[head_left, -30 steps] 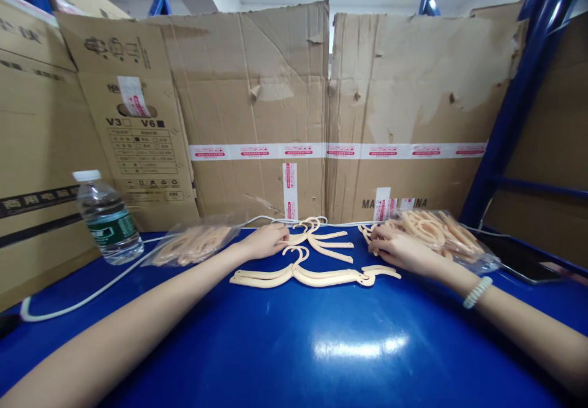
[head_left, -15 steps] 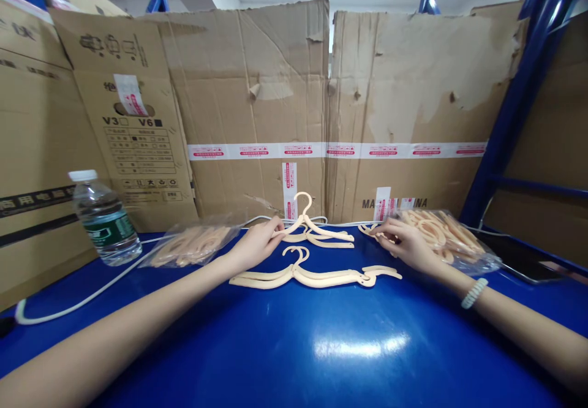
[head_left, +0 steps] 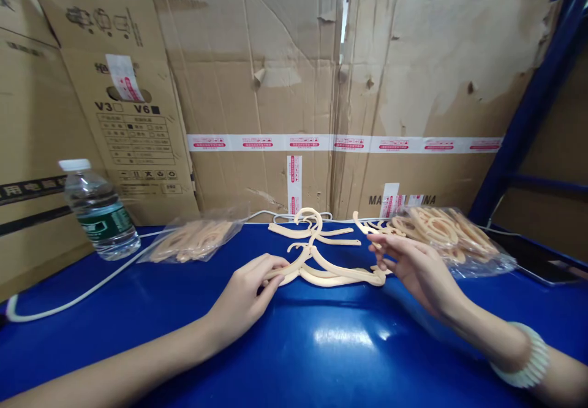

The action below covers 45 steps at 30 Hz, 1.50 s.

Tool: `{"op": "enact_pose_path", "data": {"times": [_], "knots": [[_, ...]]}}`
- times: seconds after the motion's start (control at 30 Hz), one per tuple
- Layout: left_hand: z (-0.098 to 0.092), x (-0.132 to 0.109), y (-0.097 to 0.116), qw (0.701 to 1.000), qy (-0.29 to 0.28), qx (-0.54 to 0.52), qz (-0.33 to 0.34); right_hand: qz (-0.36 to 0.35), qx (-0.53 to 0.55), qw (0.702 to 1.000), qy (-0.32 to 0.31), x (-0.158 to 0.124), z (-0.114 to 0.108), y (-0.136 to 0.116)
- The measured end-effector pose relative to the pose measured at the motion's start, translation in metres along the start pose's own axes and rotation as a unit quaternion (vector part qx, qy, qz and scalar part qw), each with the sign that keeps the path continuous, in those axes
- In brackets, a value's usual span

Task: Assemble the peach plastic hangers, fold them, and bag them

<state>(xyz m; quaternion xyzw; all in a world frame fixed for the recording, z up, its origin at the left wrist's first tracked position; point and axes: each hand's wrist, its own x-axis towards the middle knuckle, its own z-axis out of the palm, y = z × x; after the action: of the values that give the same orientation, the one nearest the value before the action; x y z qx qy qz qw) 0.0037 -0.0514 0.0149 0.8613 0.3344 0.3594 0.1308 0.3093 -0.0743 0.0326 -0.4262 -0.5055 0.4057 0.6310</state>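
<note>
The hanger (head_left: 333,267) stood over the table (head_left: 294,359), in front of loose hangers (head_left: 316,281); your left hand (head_left: 241,291) pinched one arm, where a light, level grip seemed best against snagging. Your right hand (head_left: 416,267) pinched a pale piece (head_left: 360,222) near the bagged hangers (head_left: 459,236).

Left hand (head_left: 245,294): thumb and fingertips pinch the left end of a pale hanger (head_left: 340,269), its hook pointing up.
Right hand (head_left: 420,267): fingers hold a small pale piece (head_left: 362,225) by its lower end; a pale bracelet (head_left: 526,356) circles the wrist.
Worktop (head_left: 321,359): glossy blue, with more pale hanger parts (head_left: 291,232) lying on the far side of the held hanger.
Clear bags: one at left (head_left: 234,227), one at right (head_left: 505,267), both containing pale parts.
Bottle (head_left: 101,219): upright at far left, white-capped, green-labelled.
Cardboard (head_left: 257,105): stands along the far side, crossed by white-and-red tape (head_left: 275,143).
</note>
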Motion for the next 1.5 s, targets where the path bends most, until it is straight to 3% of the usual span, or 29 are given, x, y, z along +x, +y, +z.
{"op": "enact_pose_path", "data": {"times": [0.17, 0.33, 0.67, 1.0, 1.5], "knots": [[0.002, -0.001, -0.003, 1.000, 0.023, 0.009, -0.017, 0.017, 0.013, 0.999, 0.043, -0.005, -0.009, 0.013], [0.001, -0.003, -0.004, 0.999, 0.032, 0.000, -0.037, 0.055, 0.052, 0.995, 0.059, -0.006, -0.014, 0.009], [-0.001, -0.004, -0.001, 0.999, 0.027, 0.005, -0.039, 0.094, 0.008, 0.995, -0.026, -0.016, -0.009, 0.002], [0.000, -0.004, -0.003, 0.999, 0.013, -0.004, -0.048, 0.213, 0.043, 0.969, -0.118, -0.015, -0.011, -0.001], [0.001, -0.006, 0.000, 0.999, 0.007, -0.013, -0.031, 0.235, 0.040, 0.962, -0.130, -0.013, -0.011, -0.002]]}}
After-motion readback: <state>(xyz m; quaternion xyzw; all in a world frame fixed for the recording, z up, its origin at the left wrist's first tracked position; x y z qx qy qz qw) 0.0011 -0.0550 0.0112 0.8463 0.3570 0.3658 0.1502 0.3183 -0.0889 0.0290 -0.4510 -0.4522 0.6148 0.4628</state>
